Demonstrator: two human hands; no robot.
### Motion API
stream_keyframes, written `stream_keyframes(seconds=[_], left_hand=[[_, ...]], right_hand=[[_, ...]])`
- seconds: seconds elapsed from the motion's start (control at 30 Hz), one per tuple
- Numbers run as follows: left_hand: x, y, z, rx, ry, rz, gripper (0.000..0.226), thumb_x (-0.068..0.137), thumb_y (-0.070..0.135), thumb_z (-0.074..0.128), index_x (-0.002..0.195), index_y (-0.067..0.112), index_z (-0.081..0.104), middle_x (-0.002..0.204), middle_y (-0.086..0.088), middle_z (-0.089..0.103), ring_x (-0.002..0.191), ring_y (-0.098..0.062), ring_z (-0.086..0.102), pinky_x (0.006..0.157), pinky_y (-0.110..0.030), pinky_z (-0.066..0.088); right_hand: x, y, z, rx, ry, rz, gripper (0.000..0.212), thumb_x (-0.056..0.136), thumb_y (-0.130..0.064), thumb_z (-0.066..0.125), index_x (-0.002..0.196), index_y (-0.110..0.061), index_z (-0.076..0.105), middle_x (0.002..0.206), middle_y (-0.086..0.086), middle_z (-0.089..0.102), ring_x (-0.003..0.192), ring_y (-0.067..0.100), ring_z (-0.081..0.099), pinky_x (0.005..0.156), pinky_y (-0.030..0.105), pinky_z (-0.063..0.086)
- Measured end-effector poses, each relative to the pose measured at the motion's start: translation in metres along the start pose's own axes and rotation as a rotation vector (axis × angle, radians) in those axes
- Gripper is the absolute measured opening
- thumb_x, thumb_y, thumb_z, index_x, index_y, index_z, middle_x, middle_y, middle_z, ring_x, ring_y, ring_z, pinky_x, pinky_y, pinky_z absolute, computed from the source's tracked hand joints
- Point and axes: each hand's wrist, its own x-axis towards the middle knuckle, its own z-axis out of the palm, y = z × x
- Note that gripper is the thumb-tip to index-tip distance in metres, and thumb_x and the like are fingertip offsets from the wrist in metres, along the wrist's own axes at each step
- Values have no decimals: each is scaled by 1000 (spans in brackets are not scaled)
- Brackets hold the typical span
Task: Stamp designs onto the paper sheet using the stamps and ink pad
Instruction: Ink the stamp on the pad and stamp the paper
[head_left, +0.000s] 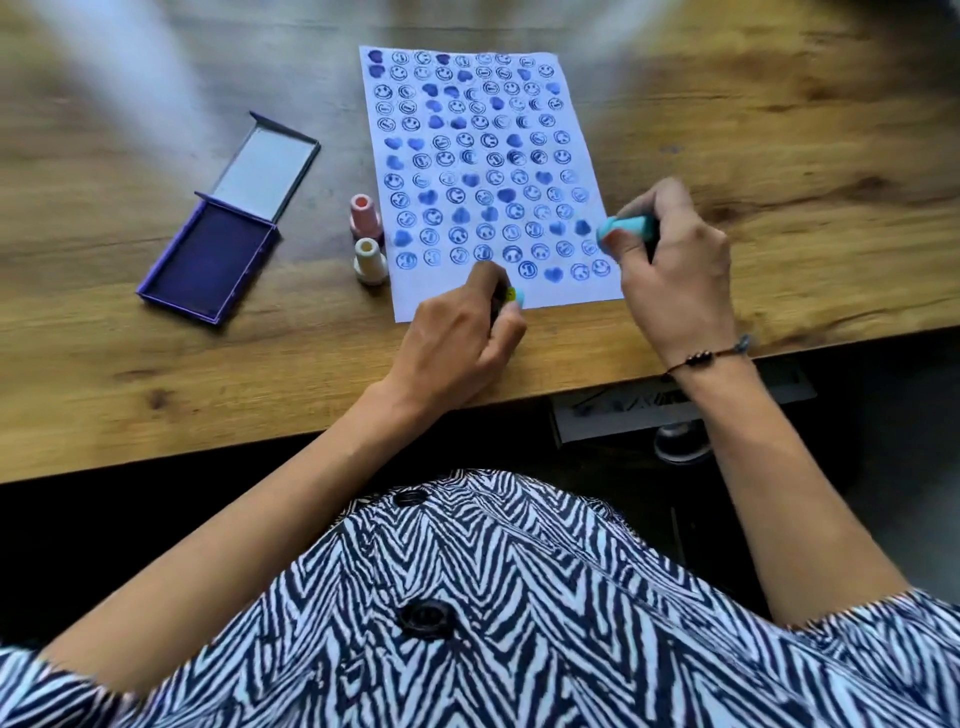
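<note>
A white paper sheet (410, 296) lies on the wooden table, covered with several rows of blue smiley and heart prints. My left hand (457, 332) grips a small stamp with a yellow-green and light blue end (514, 296) at the sheet's bottom edge. My right hand (675, 270) holds a light blue stamp (626, 228) sideways over the sheet's right edge. A purple ink pad (208, 260) lies open at the left, its lid (265, 163) folded back. A pink stamp (362, 213) and a cream stamp (370, 260) stand upright beside the sheet's left edge.
The wooden table (156, 374) has its front edge running close to my body. Under the table at the right sits a dark metal bracket (623, 410). My striped shirt fills the bottom of the view.
</note>
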Motion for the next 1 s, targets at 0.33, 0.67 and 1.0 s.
stream_keyframes(seconds=[0.33, 0.67, 1.0], left_hand=[[-3, 0, -13, -478, 66, -337, 29, 82, 30, 48, 104, 12, 55, 97, -3, 60, 87, -12, 55, 83, -23, 46], [-5, 5, -26, -668, 93, -334, 16, 80, 22, 57, 95, 20, 59, 85, 7, 64, 75, -3, 60, 80, -29, 50], [22, -5, -77, -198, 242, -441, 24, 87, 16, 56, 108, 5, 61, 106, -14, 69, 98, -24, 63, 90, -39, 50]], right_hand=[[-26, -24, 26, 611, -303, 92, 18, 85, -14, 56, 75, -30, 54, 64, 2, 54, 45, 9, 44, 43, 20, 42], [-26, -37, 33, 691, -326, 55, 23, 88, -6, 55, 77, -26, 54, 58, -2, 51, 44, 9, 43, 43, 19, 40], [33, -87, 72, 436, -338, -151, 4, 83, -11, 57, 84, -14, 59, 64, 1, 55, 59, 17, 49, 59, 30, 42]])
